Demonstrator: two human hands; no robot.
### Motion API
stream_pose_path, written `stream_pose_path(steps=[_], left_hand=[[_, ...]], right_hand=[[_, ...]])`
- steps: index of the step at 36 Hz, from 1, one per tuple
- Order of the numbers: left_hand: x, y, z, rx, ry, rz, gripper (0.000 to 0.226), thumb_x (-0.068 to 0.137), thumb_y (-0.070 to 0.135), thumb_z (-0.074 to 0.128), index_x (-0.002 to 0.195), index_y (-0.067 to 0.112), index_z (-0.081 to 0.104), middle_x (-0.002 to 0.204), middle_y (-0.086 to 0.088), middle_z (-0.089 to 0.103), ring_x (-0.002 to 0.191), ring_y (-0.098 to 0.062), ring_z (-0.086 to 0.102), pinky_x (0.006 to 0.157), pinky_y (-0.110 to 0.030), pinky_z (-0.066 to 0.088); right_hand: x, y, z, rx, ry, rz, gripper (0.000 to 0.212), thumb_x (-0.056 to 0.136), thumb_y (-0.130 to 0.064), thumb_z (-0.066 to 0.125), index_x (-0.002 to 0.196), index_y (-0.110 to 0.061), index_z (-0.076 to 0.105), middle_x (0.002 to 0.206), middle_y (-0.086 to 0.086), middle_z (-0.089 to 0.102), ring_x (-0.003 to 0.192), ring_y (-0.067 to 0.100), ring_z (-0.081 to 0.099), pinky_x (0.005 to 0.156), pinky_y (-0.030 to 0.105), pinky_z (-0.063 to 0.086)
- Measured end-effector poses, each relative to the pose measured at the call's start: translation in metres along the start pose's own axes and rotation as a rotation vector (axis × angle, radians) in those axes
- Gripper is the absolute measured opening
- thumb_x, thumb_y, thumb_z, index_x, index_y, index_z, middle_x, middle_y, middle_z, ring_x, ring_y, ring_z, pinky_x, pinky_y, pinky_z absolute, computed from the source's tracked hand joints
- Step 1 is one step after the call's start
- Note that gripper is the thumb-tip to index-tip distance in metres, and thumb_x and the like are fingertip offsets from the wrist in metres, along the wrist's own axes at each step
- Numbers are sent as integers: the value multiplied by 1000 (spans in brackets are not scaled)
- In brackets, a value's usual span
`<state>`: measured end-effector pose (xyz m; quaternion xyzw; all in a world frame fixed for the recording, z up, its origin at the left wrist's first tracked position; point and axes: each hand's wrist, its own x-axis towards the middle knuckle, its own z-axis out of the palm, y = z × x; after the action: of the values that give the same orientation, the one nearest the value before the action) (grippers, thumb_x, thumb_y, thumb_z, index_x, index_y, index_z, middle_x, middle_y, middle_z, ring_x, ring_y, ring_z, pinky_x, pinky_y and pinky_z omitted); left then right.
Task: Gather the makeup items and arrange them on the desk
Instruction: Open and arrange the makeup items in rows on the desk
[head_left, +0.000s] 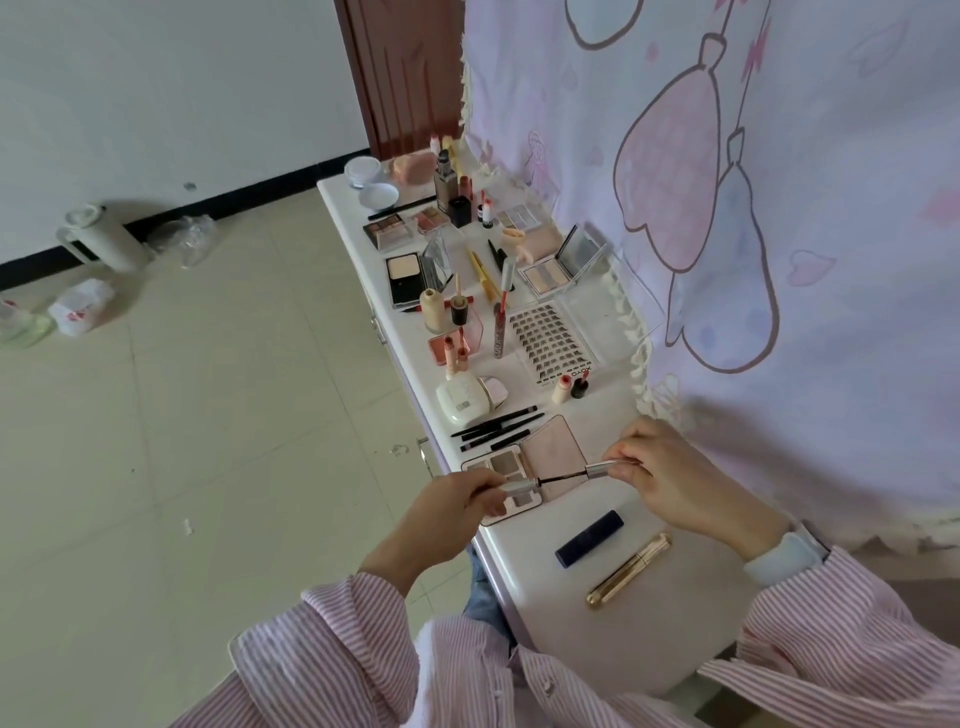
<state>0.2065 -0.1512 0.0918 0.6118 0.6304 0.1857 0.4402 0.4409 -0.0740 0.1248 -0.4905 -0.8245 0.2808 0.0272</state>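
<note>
Left hand (457, 496) grips silver tube (519, 487), right hand (660, 467) pinches wand cap (608, 467) above open palette (524, 467); navy lipstick (589, 539) and gold tube (628, 570) lie near (desk (670, 639) crowded beyond).

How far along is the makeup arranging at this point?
Mostly done: palettes, bottles and a lash tray already lie spread along the desk. In hand: the left hand holds a silver tube, the right hand its wand cap, pulled apart. Left: closing and placing it; the dark lipstick and gold tube lie nearest.
</note>
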Motion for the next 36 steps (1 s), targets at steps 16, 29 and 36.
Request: stream_pose_path(steps=[16,29,36], left_hand=[[34,-10,-26,-277,221,-112,6,95,19,50,96,21,55,91,9,70,78,-12,64,63,-17,48],[54,4,0,-456,406,-114,14,90,21,59,88,35,58,95,7,62,85,-2,58,72,-11,46],[54,-1,1,-464,441,-148,23,86,11,63,86,34,60,89,8,64,80,-3,57,71,-15,48]], right_hand=[[24,13,-18,1,250,43,15,91,-23,55,101,-12,60,91,-4,47,79,11,47,59,14,35],[81,46,60,157,382,308,22,91,-22,55,105,-7,61,98,4,67,76,14,54,68,25,39],[91,47,74,226,347,308,21,91,-17,55,106,-4,62,95,10,66,75,15,50,67,25,38]])
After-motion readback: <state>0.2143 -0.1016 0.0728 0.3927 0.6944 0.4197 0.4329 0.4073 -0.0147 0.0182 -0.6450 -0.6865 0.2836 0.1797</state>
